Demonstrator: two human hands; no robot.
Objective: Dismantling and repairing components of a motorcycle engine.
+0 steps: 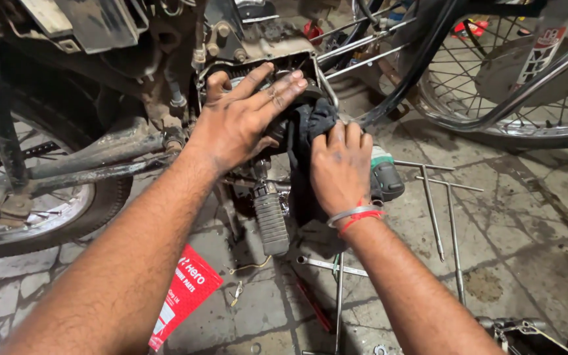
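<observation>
Dark cloth [310, 131] sits bunched against the open side of the motorcycle engine [258, 72], at frame centre, draping downward past the footpeg [271, 220]. Long axis of the cloth runs roughly vertical: top wad at the engine opening, tail hanging toward the floor.

Relation that matters: cloth lies between the two hands. It is to the right of and just under the L hand's fingertips, and directly ahead of and under the R hand's knuckles. R hand is nearer, already on it.

Left hand [241, 121]: palm down, fingers extended and held close together, laid flat over the engine opening, tips pointing up-right and touching the cloth's upper edge. Thumb tucked at the top near the casing. Forearm comes in from lower left, approx. diagonal.

Right hand [340, 167]: fingers curled and closed around the cloth, fist-like grip, back of hand facing camera. Wrist carries a metal bangle and red thread. Forearm enters from lower right.

Outward: green-grey power tool [386, 177] just beside R hand, touching or nearly touching; can't tell which. T-handle wrenches [438, 210] on the stone floor [527, 250] to the right. Red packet [185, 292] on floor at lower left. Spoked wheel [494, 72] upper right.
</observation>
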